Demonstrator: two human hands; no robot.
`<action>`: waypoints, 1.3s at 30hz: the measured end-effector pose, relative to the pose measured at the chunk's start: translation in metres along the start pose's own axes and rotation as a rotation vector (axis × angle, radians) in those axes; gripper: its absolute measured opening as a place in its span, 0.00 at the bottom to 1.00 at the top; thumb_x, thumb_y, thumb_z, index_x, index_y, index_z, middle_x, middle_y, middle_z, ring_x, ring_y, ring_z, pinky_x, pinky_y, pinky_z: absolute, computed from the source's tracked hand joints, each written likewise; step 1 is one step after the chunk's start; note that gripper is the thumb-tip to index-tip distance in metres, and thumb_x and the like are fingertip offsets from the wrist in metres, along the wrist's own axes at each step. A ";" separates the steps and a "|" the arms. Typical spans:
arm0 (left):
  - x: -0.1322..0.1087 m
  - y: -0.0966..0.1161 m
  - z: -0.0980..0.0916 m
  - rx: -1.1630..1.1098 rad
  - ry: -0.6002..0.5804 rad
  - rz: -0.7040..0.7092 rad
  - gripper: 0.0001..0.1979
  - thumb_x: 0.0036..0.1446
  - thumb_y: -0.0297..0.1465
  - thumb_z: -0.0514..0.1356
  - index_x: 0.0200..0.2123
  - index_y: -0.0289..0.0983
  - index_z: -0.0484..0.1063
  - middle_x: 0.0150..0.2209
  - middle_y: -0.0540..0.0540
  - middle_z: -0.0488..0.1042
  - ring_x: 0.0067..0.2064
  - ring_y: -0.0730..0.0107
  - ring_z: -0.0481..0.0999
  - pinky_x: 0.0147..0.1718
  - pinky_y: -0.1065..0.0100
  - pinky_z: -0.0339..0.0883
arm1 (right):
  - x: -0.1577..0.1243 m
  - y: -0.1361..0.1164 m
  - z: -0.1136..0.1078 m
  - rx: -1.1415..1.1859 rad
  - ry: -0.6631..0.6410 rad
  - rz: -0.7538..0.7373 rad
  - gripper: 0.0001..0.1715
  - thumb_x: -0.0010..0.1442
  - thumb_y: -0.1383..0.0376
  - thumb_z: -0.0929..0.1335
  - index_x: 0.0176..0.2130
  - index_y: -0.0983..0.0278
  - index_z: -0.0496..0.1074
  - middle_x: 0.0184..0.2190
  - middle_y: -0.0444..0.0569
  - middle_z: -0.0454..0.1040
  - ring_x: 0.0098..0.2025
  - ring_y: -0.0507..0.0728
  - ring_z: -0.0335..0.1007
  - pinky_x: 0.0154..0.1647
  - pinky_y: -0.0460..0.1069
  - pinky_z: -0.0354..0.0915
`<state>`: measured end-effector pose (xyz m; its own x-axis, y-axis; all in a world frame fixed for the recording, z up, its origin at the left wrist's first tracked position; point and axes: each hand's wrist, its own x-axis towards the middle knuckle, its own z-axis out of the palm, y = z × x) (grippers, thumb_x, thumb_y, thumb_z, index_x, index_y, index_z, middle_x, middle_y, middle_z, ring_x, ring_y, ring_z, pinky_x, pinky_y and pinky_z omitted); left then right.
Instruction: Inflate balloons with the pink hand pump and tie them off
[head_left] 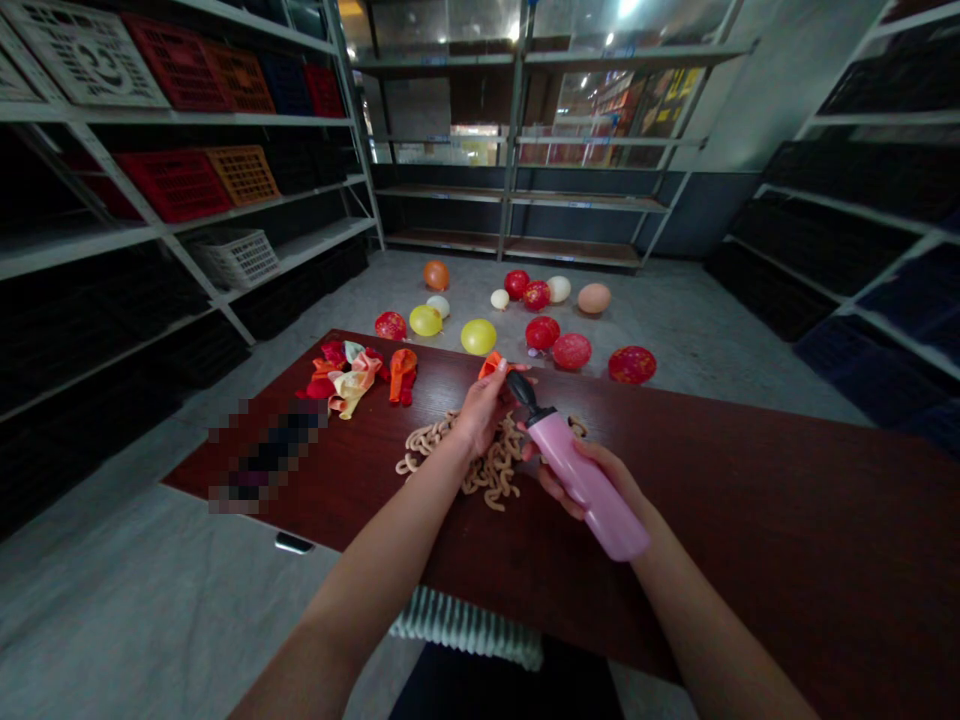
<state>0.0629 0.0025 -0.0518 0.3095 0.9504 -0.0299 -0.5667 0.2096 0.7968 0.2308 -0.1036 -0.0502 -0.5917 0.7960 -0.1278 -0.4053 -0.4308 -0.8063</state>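
Note:
A pink balloon pump (589, 485) with a black nozzle slants over the dark wooden table (720, 470), and my right hand (592, 475) is wrapped round its body. Close to the nozzle tip, my left hand (484, 405) pinches an uninflated orange balloon (491, 366). Whether the balloon's neck sits on the nozzle is hidden by my fingers. Beneath both hands lies a pile of beige curved pieces (495, 470). To the left are a heap of flat balloons (349, 375) in red, white and cream, and a separate orange and red pair (403, 376).
Inflated balloons (478, 337) in red, yellow, white and orange lie on the floor beyond the table. Metal shelves (517, 190) stand behind them, with crates (176, 185) on the left racks. A blurred dark object (274, 455) lies at the table's left.

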 end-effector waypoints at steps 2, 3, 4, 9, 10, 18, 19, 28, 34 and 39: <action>-0.001 0.001 0.002 0.008 -0.007 -0.013 0.22 0.59 0.48 0.63 0.43 0.34 0.80 0.38 0.40 0.81 0.34 0.68 0.78 0.32 0.72 0.67 | 0.000 0.000 0.001 -0.001 0.010 0.002 0.31 0.61 0.47 0.65 0.54 0.65 0.67 0.29 0.49 0.74 0.17 0.47 0.61 0.14 0.42 0.59; -0.001 0.002 0.002 0.012 -0.006 -0.021 0.22 0.59 0.47 0.64 0.43 0.33 0.80 0.38 0.40 0.81 0.34 0.68 0.78 0.32 0.72 0.66 | 0.000 0.000 0.000 -0.009 0.010 0.008 0.32 0.61 0.47 0.65 0.54 0.66 0.67 0.28 0.48 0.74 0.17 0.47 0.62 0.15 0.42 0.59; -0.002 0.005 0.003 0.015 -0.007 -0.032 0.22 0.59 0.47 0.64 0.42 0.33 0.80 0.38 0.39 0.81 0.34 0.68 0.78 0.32 0.72 0.66 | 0.000 0.000 0.000 -0.021 0.012 0.008 0.32 0.61 0.47 0.65 0.54 0.66 0.67 0.28 0.48 0.74 0.17 0.47 0.62 0.15 0.42 0.60; 0.000 0.017 0.000 -0.114 0.003 -0.062 0.18 0.63 0.43 0.62 0.39 0.33 0.79 0.41 0.39 0.81 0.39 0.66 0.80 0.36 0.72 0.68 | 0.000 0.001 0.000 -0.110 0.019 0.069 0.34 0.63 0.46 0.63 0.56 0.67 0.67 0.26 0.49 0.75 0.20 0.50 0.68 0.19 0.42 0.62; 0.000 0.018 0.000 -0.141 0.011 -0.056 0.16 0.63 0.42 0.62 0.39 0.34 0.78 0.41 0.40 0.81 0.39 0.66 0.80 0.37 0.71 0.68 | 0.000 0.002 0.001 -0.116 0.023 0.083 0.33 0.64 0.46 0.62 0.57 0.67 0.66 0.26 0.49 0.75 0.20 0.50 0.68 0.20 0.42 0.63; -0.003 0.002 0.005 -0.028 -0.073 -0.058 0.18 0.62 0.45 0.62 0.41 0.36 0.79 0.43 0.39 0.81 0.42 0.63 0.80 0.30 0.73 0.67 | -0.004 -0.003 -0.004 -0.117 0.035 0.037 0.30 0.64 0.47 0.63 0.52 0.67 0.68 0.25 0.47 0.73 0.19 0.49 0.65 0.18 0.43 0.61; -0.003 0.002 0.006 -0.016 -0.085 -0.058 0.18 0.61 0.45 0.63 0.41 0.35 0.80 0.43 0.39 0.81 0.42 0.63 0.80 0.30 0.74 0.67 | -0.005 -0.003 -0.004 -0.118 0.038 0.031 0.29 0.64 0.47 0.63 0.51 0.67 0.68 0.24 0.47 0.73 0.19 0.49 0.64 0.18 0.42 0.61; -0.003 0.019 0.005 -0.122 0.011 -0.072 0.16 0.65 0.40 0.60 0.42 0.33 0.79 0.44 0.40 0.80 0.42 0.66 0.80 0.35 0.73 0.68 | 0.000 -0.004 0.007 -0.102 0.012 0.071 0.29 0.64 0.47 0.62 0.49 0.67 0.69 0.24 0.47 0.71 0.21 0.49 0.64 0.20 0.42 0.63; -0.006 0.014 0.009 -0.111 -0.085 -0.119 0.15 0.64 0.40 0.61 0.42 0.33 0.77 0.43 0.40 0.81 0.42 0.65 0.80 0.36 0.72 0.69 | -0.004 -0.002 0.000 -0.098 0.029 0.021 0.27 0.63 0.47 0.63 0.49 0.66 0.69 0.25 0.46 0.71 0.20 0.49 0.63 0.18 0.43 0.63; -0.005 0.023 0.006 -0.355 -0.147 -0.223 0.20 0.64 0.47 0.59 0.41 0.34 0.76 0.33 0.44 0.78 0.39 0.63 0.80 0.37 0.67 0.72 | -0.003 -0.005 0.010 -0.146 0.069 0.014 0.25 0.63 0.49 0.65 0.48 0.66 0.69 0.26 0.47 0.72 0.21 0.50 0.65 0.19 0.44 0.66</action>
<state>0.0530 0.0013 -0.0299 0.5443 0.8358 -0.0713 -0.6929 0.4959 0.5234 0.2276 -0.1084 -0.0395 -0.5454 0.8197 -0.1749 -0.2885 -0.3795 -0.8791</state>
